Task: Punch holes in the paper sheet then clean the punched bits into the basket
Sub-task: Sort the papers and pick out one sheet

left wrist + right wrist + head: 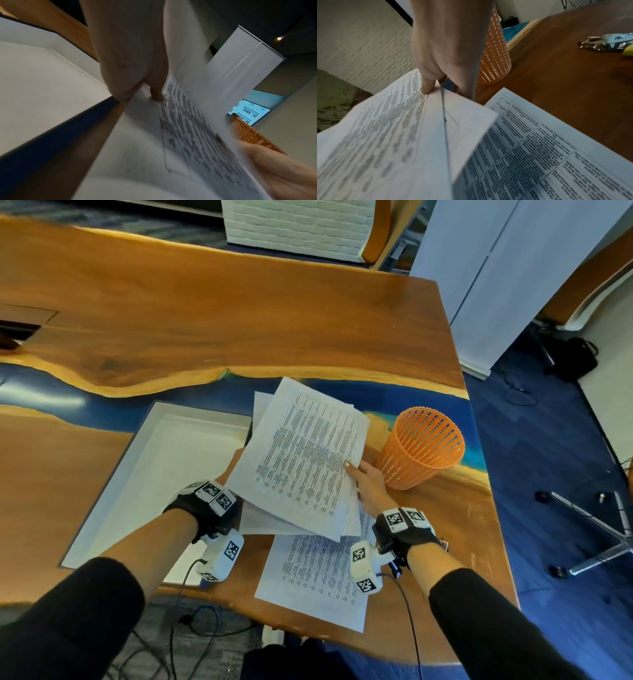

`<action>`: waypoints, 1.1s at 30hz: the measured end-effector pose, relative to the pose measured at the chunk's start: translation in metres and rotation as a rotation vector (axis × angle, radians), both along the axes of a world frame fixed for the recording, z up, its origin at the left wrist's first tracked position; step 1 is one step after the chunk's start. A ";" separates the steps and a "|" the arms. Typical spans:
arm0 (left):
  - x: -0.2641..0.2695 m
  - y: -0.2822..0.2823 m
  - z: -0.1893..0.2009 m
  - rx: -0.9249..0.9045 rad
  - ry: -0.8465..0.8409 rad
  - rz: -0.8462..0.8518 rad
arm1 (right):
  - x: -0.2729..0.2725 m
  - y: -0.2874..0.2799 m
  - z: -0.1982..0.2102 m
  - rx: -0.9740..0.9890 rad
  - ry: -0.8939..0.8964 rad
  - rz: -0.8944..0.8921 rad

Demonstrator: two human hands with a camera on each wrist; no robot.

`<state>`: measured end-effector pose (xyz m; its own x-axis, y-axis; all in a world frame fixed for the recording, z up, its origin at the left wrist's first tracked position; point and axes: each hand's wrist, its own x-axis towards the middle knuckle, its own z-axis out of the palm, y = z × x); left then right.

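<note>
We are seeing the orange basket (423, 448) standing just right of the lifted paper sheets (301, 457), crowding that side; a white tray (113, 484) is blocking the left, while the far desk (239, 313) is lying bare.

A live-edge wooden worktop with blue resin inlay (239, 313) fills the room's middle. Beyond it stands a white brick-patterned panel (294, 224); to the right, white partition boards (507, 275) rise from blue carpet (534, 481) strewn with black cables.
</note>
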<state>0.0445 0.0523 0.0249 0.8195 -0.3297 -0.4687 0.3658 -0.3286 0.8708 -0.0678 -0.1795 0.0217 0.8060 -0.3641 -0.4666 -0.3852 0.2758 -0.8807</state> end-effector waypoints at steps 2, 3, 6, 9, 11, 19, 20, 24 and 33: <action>0.003 0.001 0.000 -0.017 0.031 -0.018 | 0.000 0.001 0.000 -0.046 -0.003 0.020; 0.004 0.001 0.001 -0.022 0.020 -0.028 | 0.000 0.001 0.000 -0.078 -0.001 0.022; 0.003 -0.002 0.003 -0.142 0.096 -0.043 | -0.003 0.000 0.000 -0.181 -0.027 0.019; 0.001 -0.005 0.005 -0.126 0.034 -0.051 | -0.004 -0.002 -0.001 -0.169 -0.044 -0.008; -0.001 -0.007 0.001 -0.057 -0.137 -0.054 | -0.001 0.001 -0.001 -0.223 -0.041 -0.010; -0.010 -0.028 0.013 -0.221 -0.543 0.101 | 0.017 0.016 0.017 -0.446 -0.187 -0.134; -0.010 -0.031 0.014 -0.231 -0.544 0.118 | 0.018 0.019 0.020 -0.444 -0.210 -0.146; -0.014 -0.035 0.016 -0.264 -0.580 0.088 | 0.018 0.021 0.024 -0.456 -0.270 -0.168; -0.006 -0.043 0.017 -0.249 -0.614 0.105 | 0.023 0.017 0.028 -0.542 -0.293 -0.181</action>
<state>0.0389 0.0091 0.0417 0.9468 -0.2719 0.1723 -0.2008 -0.0804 0.9763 -0.0449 -0.1622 0.0500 0.7761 -0.6285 0.0515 -0.0970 -0.1996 -0.9751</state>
